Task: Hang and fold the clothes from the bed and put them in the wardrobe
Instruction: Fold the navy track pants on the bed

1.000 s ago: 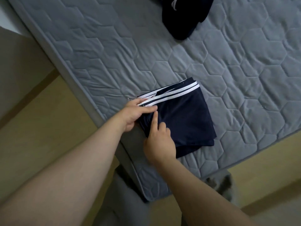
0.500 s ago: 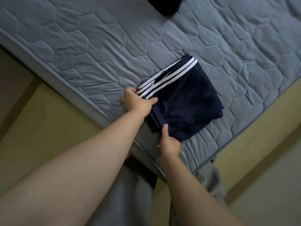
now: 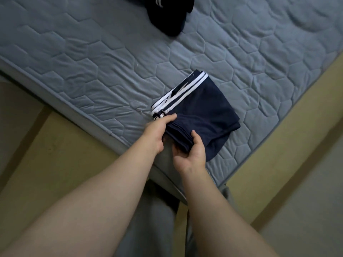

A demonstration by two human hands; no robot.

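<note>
A folded navy garment with white stripes (image 3: 202,110) lies on the grey quilted mattress (image 3: 92,58), close to its near edge. My left hand (image 3: 157,131) grips the garment's near left edge, thumb on top just below the stripes. My right hand (image 3: 191,154) holds the near corner of the folded stack, thumb on top and fingers curled under the layers. A second dark garment (image 3: 170,13) lies crumpled at the far side of the mattress, partly cut off by the frame's top.
The mattress edge (image 3: 104,130) runs diagonally from the upper left to the lower right. Yellow-beige floor (image 3: 55,164) lies on both sides of the mattress corner. My grey trouser legs (image 3: 154,219) stand against the mattress below my arms.
My right hand has slid from beside the stack to under its near corner. My left hand has shifted down from the stripes along the garment's edge. The view has tilted.
</note>
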